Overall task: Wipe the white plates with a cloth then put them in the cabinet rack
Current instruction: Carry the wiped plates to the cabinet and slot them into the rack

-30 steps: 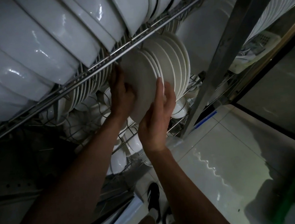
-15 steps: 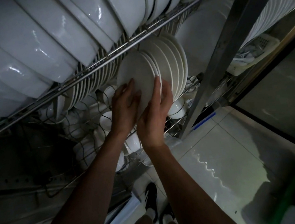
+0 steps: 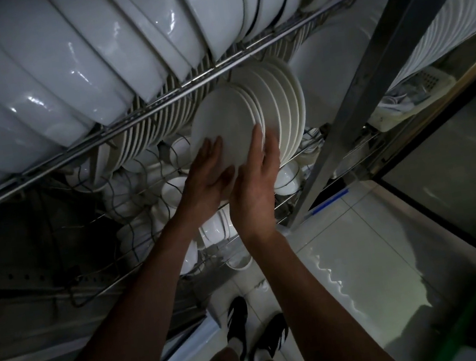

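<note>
A white plate [image 3: 221,121] stands on edge in the wire cabinet rack [image 3: 159,108], at the left end of a row of several white plates [image 3: 281,104]. My left hand [image 3: 205,182] lies with straight fingers against the plate's lower face. My right hand [image 3: 257,183] touches the plate's right rim with straight fingers, next to the neighbouring plates. No cloth is in view.
Large white plates [image 3: 62,67] fill the shelf above. Small white bowls [image 3: 170,189] sit in the wire shelf below. A steel cabinet post [image 3: 370,85] slants at the right. A white basket [image 3: 414,97] sits at the far right. Tiled floor [image 3: 363,254] and my shoes [image 3: 252,331] lie below.
My left hand slid down from the plate's upper left edge to its lower face. The plate settled further into the row. My right hand stayed at the rim.
</note>
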`<state>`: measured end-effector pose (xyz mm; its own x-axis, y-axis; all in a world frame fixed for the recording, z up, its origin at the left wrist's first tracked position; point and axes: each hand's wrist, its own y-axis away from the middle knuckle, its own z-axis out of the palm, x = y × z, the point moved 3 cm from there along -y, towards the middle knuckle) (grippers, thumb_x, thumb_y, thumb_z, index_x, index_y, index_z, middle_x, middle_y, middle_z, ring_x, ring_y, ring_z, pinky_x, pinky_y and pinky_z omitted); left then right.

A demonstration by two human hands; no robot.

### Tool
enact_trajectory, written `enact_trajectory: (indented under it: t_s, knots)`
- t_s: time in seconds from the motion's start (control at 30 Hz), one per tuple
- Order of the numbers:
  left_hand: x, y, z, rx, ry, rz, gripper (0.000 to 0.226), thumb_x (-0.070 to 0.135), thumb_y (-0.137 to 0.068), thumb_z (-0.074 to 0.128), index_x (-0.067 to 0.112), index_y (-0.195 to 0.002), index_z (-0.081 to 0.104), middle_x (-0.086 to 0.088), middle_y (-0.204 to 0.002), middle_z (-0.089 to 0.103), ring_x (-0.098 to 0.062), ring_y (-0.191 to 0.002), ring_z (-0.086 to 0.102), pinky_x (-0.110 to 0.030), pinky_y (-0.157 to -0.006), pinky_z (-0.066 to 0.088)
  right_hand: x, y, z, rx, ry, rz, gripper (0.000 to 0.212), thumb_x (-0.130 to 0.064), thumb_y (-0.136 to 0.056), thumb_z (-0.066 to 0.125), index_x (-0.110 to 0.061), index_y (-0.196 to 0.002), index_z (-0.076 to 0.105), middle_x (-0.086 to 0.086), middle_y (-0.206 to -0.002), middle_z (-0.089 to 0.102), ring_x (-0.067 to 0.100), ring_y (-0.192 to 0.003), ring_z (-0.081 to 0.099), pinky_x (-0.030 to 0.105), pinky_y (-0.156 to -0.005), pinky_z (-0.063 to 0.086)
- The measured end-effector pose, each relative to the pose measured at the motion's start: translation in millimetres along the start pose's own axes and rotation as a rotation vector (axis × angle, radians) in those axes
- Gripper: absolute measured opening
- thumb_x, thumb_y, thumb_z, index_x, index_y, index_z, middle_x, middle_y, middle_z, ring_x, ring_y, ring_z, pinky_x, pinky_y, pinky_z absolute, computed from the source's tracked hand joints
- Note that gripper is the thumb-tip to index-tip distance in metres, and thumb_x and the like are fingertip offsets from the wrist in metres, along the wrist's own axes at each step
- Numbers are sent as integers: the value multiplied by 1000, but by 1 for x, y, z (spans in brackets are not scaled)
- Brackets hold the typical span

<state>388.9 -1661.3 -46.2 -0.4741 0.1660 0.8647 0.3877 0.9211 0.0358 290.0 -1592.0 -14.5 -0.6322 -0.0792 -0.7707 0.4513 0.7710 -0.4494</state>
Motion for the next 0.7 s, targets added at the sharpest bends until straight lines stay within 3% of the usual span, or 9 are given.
enact_trajectory:
  t_s: [0.13, 0.23, 0.33, 0.47, 0.57, 0.7]
  knots:
    - [1, 3, -4, 34, 20, -46, 64, 39, -99, 58, 34, -156, 29, 6, -167, 16, -14, -154, 11, -46, -126, 16, 2, 2, 1, -41, 45, -21, 72, 10, -97, 49, 0, -160, 14, 25, -166, 4, 33, -157, 2, 53, -122, 27]
    - [-2, 4, -3, 34, 24, -60, 65, 36, -99, 60, 34, -157, 29, 10, -167, 17, -11, -154, 13, -43, -125, 19, 4, 4, -3, -46, 84, -49, 69, 9, -98, 47, 1, -159, 17, 25, -166, 6, 37, -155, 8, 55, -120, 29]
    - [-1, 0, 0, 24, 169, -79, 66, 24, -99, 61, 32, -156, 29, 9, -167, 11, -9, -153, 14, -30, -119, 33, 6, 2, -7, -47, 128, -85, 66, 9, -97, 48, 4, -157, 20, 27, -165, 9, 41, -153, 14, 51, -123, 24]
    - [-3, -3, 0, -1, 23, -48, 71, 38, -95, 56, 37, -157, 22, 5, -169, 5, -6, -152, 8, -40, -124, 23, 7, -4, -5, -53, 151, -104, 70, 12, -94, 50, 8, -156, 18, 27, -165, 11, 40, -154, 11, 44, -127, 11]
    - [-2, -4, 0, -2, -63, -33, 69, 31, -101, 57, 33, -159, 19, 2, -169, 6, -12, -154, 7, -39, -125, 21, 8, -7, -5, -57, 130, -106, 70, 12, -94, 50, 8, -156, 18, 28, -165, 12, 41, -154, 10, 39, -127, 5]
    - [1, -4, 3, 9, -27, -32, 68, 20, -101, 58, 25, -158, 22, -2, -169, 5, -13, -154, 9, -18, -120, 23, 11, -7, -10, -94, 106, -119, 67, 5, -98, 54, 8, -156, 21, 27, -165, 13, 40, -153, 14, 46, -127, 15]
